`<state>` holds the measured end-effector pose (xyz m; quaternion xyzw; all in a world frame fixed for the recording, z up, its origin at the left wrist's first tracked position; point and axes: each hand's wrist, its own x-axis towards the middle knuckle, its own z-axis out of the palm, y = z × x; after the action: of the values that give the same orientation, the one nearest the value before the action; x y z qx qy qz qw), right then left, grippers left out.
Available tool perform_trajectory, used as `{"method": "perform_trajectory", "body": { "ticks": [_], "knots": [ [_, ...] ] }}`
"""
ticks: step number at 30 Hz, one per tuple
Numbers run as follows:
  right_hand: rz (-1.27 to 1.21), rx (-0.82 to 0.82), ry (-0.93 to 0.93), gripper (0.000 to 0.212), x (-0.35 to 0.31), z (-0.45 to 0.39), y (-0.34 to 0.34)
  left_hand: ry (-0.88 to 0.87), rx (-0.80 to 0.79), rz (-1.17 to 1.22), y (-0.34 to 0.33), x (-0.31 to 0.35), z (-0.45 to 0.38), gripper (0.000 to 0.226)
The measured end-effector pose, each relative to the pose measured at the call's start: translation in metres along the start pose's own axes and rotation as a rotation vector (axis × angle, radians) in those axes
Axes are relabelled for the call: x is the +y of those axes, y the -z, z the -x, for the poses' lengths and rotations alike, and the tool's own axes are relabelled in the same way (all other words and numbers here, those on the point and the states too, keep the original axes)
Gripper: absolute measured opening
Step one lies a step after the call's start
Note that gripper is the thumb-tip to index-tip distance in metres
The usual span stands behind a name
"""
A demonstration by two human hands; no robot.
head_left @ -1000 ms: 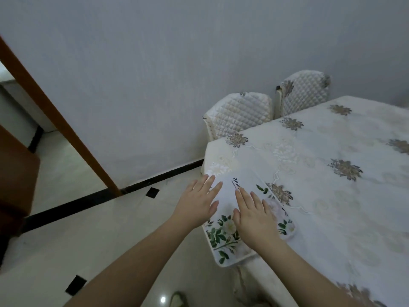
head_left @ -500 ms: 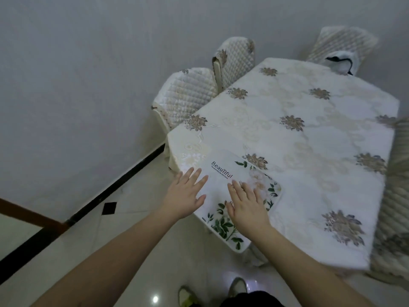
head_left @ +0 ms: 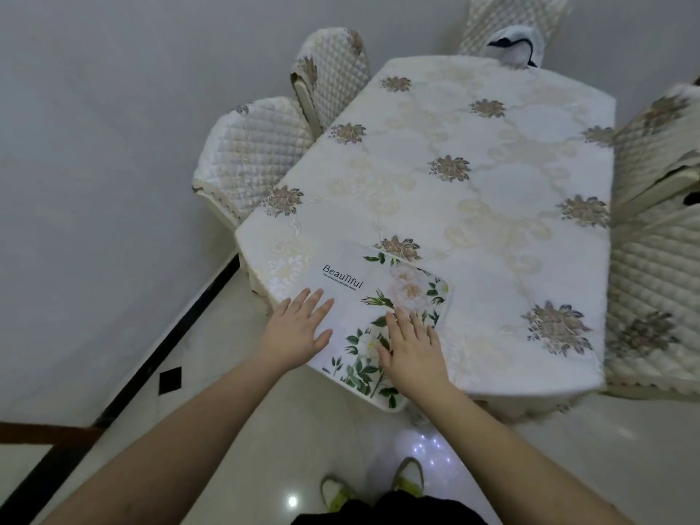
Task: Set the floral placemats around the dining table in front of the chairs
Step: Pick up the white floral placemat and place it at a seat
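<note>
At the near table corner: two bare hands are laid flat on one floral placemat.
Left hand (head_left: 299, 327): fingers are straight and spread, nothing is grasped; the fingertips rest on the mat's plain left part, while the palm appears to hang past the table edge.
Right hand (head_left: 411, 344): fingers (head_left: 401, 320) are straight and close together, pressed flat on the printed flowers; nothing is clenched.
Floral placemat (head_left: 375, 293): a white mat with roses, green leaves and the word "BeauTiful" is seen lying askew across the corner, its near corner overhanging the edge.
Dining table (head_left: 473, 206): a cream cloth with brown flower motifs is spread over it; no other mat can be seen on it.
Chairs: two quilted chairs (head_left: 257, 153) are tucked in along the left side, one stands at the far end with a white bundle (head_left: 513, 47) on it, more are on the right.
Step in hand: judged to be the first mat being positioned and smoothed.
Next move: the mat should likely be slid fully onto the cloth and squared, then further mats fetched.
</note>
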<state>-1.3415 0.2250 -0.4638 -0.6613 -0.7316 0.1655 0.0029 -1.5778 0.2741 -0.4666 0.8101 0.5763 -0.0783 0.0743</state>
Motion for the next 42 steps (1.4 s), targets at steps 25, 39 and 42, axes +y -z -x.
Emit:
{"method": "perform_trajectory", "body": {
  "ticks": [25,39,42],
  "knots": [
    [-0.119,0.047,-0.36,0.062,-0.001,0.018,-0.041,-0.13,-0.066,0.095,-0.033,-0.038,-0.045,0.082],
    [-0.558,0.133,-0.535,0.06,-0.011,0.009,-0.036,0.168,-0.008,0.775,-0.018,-0.051,-0.055,0.062],
    [-0.846,0.284,-0.581,0.065,-0.011,0.012,-0.031,0.228,0.066,0.991,-0.009,-0.05,-0.048,0.06]
  ]
}}
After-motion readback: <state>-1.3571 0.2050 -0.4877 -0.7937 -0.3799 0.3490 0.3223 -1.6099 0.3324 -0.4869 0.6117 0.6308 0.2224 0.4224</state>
